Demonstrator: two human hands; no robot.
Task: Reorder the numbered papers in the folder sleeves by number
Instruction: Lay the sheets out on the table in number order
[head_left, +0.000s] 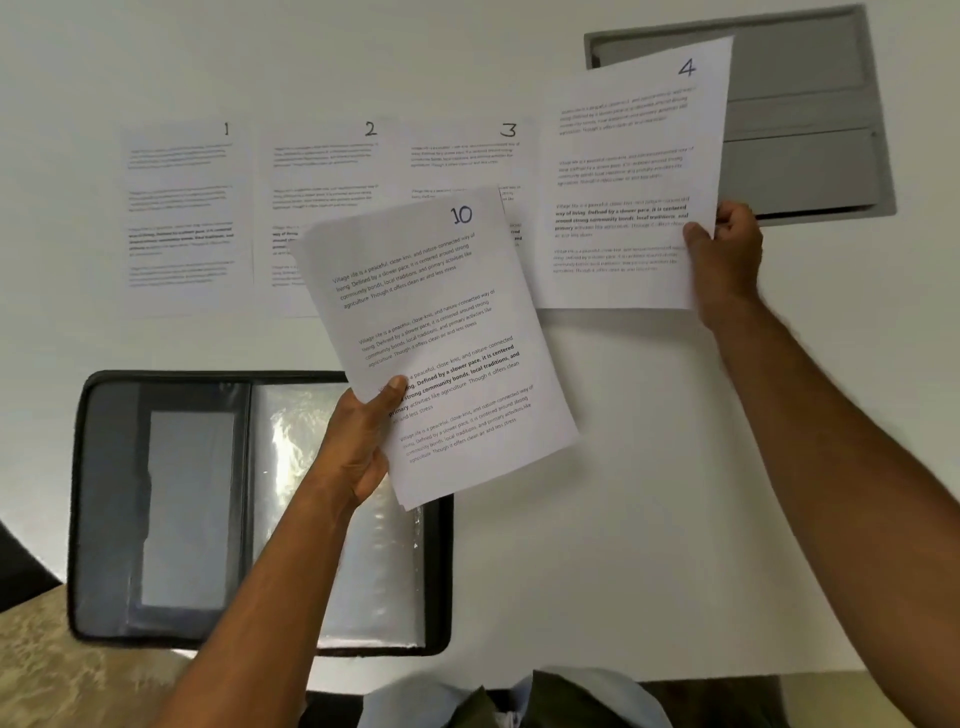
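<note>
Pinching sheet 4 (631, 176) at its lower right edge, the right hand (724, 249) held it just right of sheet 3 (467, 156); the left hand (363, 436) gripped sheet 10 (441, 343) above the open folder (171, 509).

Sheets numbered 1 (187, 218), 2 (322, 171), 3 (462, 156), 4 (634, 171), 10 (441, 343) (handwritten).

The left hand (363, 441) grips sheet 10 (441, 338) above the open folder (171, 519). The right hand (727, 249) pinches sheet 4 (628, 176) beside sheets 1 (182, 218), 2 (322, 171) and 3 (462, 156) on the table (649, 493).
</note>
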